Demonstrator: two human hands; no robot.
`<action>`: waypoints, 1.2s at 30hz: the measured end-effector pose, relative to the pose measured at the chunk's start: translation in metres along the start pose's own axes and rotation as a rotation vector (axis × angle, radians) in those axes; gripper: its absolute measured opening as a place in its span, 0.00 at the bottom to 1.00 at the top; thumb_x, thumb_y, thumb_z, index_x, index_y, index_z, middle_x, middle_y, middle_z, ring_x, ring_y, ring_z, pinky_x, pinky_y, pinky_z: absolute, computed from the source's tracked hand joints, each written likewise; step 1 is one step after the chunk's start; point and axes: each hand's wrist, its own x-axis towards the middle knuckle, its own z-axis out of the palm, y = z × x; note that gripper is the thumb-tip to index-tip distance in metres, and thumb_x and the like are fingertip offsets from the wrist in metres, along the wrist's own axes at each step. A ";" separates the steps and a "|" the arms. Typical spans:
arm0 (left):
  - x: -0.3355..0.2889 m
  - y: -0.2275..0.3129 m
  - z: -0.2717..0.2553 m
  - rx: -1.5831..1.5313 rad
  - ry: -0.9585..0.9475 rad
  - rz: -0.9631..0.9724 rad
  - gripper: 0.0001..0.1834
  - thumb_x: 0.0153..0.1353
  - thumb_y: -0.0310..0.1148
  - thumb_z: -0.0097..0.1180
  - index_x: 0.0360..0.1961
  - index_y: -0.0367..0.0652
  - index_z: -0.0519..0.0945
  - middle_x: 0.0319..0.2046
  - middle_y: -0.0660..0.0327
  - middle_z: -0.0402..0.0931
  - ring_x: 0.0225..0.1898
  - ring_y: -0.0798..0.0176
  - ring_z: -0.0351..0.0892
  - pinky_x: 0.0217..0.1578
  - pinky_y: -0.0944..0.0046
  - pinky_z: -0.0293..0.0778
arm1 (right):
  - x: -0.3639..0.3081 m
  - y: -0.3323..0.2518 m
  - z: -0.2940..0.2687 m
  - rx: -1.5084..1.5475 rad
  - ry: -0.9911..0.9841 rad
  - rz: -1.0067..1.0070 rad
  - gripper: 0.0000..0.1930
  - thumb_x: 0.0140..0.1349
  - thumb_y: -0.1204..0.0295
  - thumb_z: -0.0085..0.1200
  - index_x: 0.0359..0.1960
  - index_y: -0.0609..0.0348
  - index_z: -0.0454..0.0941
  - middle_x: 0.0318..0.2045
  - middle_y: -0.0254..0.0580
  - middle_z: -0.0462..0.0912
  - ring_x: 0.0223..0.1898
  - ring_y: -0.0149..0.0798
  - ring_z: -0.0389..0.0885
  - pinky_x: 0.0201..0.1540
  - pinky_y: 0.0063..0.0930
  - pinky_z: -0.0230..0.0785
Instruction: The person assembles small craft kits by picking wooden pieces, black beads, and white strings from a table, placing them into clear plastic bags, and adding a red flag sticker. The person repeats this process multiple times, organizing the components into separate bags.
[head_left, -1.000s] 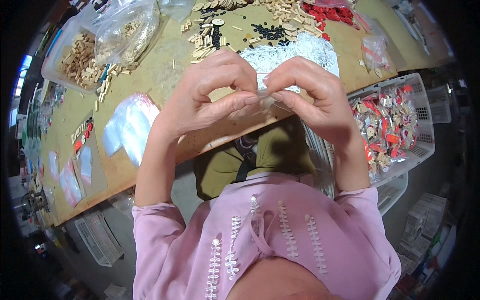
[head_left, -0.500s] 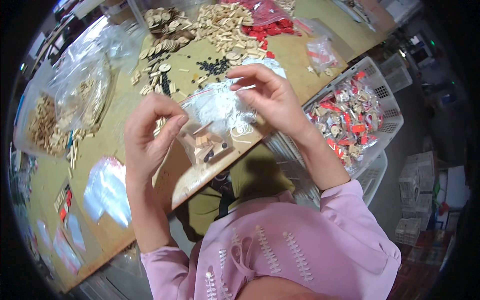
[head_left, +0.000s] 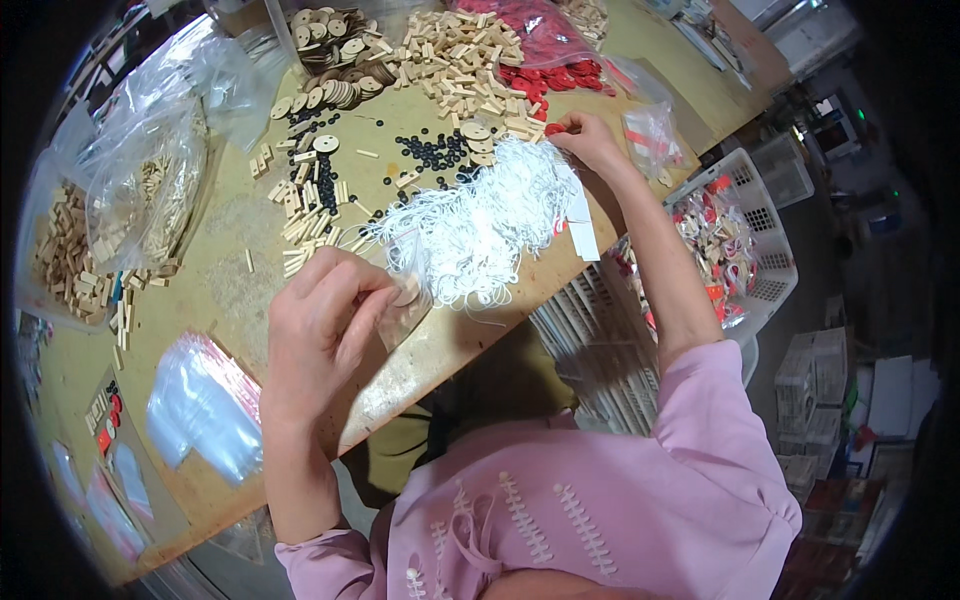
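Observation:
My left hand [head_left: 325, 330] pinches the top of a small clear zip bag [head_left: 410, 270] over the table's front edge. A few pale wooden pieces show through the plastic; my fingers hide part of the bag. Stretched out to the far right, my right hand [head_left: 597, 148] has its fingertips closed on a small red round piece [head_left: 555, 129]. Between the hands lies a tangled heap of white string loops [head_left: 490, 220], with white paper tags [head_left: 582, 235] at its right side. The main pile of red pieces [head_left: 565, 77] lies just beyond my right hand.
Wooden blocks [head_left: 460, 60], wooden discs [head_left: 340, 90] and black beads [head_left: 435, 152] cover the back of the table. Flat empty bags [head_left: 208, 405] and a plastic tub [head_left: 50, 270] are at left. A white basket [head_left: 775, 235] of filled bags stands at right.
My right hand has moved away from the bag, far and right, to the red pieces. The bag now hangs from my left hand alone, and the string heap is uncovered.

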 end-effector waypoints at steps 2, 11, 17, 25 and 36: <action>0.001 0.001 0.000 0.006 0.001 0.014 0.06 0.56 0.23 0.68 0.34 0.39 0.83 0.29 0.56 0.78 0.31 0.54 0.81 0.31 0.60 0.75 | -0.001 -0.008 -0.006 0.196 -0.035 0.075 0.10 0.59 0.70 0.70 0.38 0.60 0.84 0.28 0.33 0.84 0.28 0.26 0.80 0.31 0.23 0.71; 0.002 -0.004 -0.001 -0.022 0.005 -0.036 0.06 0.56 0.23 0.68 0.33 0.38 0.82 0.29 0.56 0.77 0.30 0.54 0.80 0.32 0.59 0.75 | 0.052 -0.026 -0.001 0.399 0.014 0.146 0.14 0.61 0.68 0.71 0.45 0.54 0.81 0.32 0.28 0.84 0.31 0.25 0.81 0.33 0.18 0.70; 0.002 -0.004 -0.001 -0.021 0.021 -0.059 0.05 0.57 0.24 0.67 0.34 0.38 0.81 0.29 0.56 0.76 0.30 0.53 0.79 0.32 0.59 0.75 | 0.072 -0.023 0.005 0.339 -0.003 0.101 0.18 0.51 0.69 0.77 0.38 0.56 0.79 0.29 0.32 0.83 0.26 0.26 0.80 0.25 0.23 0.68; -0.001 -0.011 -0.002 -0.044 0.028 -0.085 0.05 0.60 0.26 0.65 0.35 0.38 0.81 0.31 0.55 0.76 0.31 0.50 0.79 0.33 0.57 0.75 | 0.058 -0.016 0.004 0.442 0.036 0.059 0.13 0.56 0.75 0.72 0.36 0.54 0.77 0.26 0.29 0.80 0.24 0.25 0.79 0.24 0.21 0.67; -0.005 -0.016 0.000 -0.070 0.108 0.028 0.05 0.61 0.27 0.64 0.37 0.39 0.82 0.34 0.55 0.80 0.34 0.50 0.82 0.35 0.57 0.78 | -0.076 -0.173 -0.003 0.496 -0.364 -0.279 0.08 0.63 0.79 0.66 0.41 0.55 0.82 0.32 0.28 0.84 0.38 0.26 0.83 0.42 0.20 0.76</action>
